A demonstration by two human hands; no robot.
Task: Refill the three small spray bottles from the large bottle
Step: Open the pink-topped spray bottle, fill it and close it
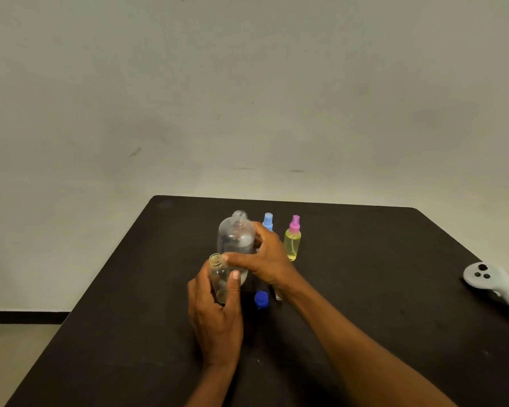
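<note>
Nearest, the left hand wraps a small clear spray bottle, fingers closed round its body and thumb pressed along the side, its threaded neck open and tipped slightly away. Just right of it on the dark surface lie a blue cap and what looks like a clear sprayer part, partly hidden by the right wrist. Beyond, the right hand clasps the large clear bottle, thumb across the front, mouth uncapped, upright or barely tilted. This looks like the step just before pouring: next, the large neck must tip over the small mouth, slowly, as the opening is narrow. Farther back stand a blue-topped sprayer, mostly hidden, and a pink-topped yellow one. A white controller lies at the right edge. No labels or writing can be read anywhere
</note>
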